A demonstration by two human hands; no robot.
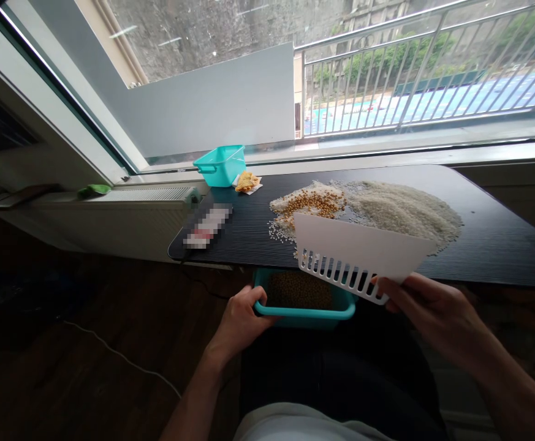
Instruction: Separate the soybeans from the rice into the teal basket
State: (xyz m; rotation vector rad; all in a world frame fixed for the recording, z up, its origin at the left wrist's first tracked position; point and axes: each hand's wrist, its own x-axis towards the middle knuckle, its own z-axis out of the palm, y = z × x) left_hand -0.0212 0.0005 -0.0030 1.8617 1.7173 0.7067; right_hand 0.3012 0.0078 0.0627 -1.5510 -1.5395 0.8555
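Note:
My left hand (244, 312) grips the left rim of a teal plastic bin (313, 313), held just below the table's front edge. Many small tan beans or grains (297, 289) lie inside it. My right hand (426, 300) pinches the lower right corner of a white plastic sheet with a row of slots (359, 248), tilted above the table edge and partly over the bin. Behind the sheet, orange-brown beans (315, 201) lie mixed with white rice. A larger heap of white rice (400, 208) spreads to their right; the sheet hides its front part.
A second teal bin (223, 166) stands at the back left of the dark table (492, 245), beside a crumpled yellow cloth-like piece (247, 181). A blurred-out flat object (208, 226) lies near the left edge. Behind are a window and a radiator (152, 199); a white cable (124, 361) crosses the floor.

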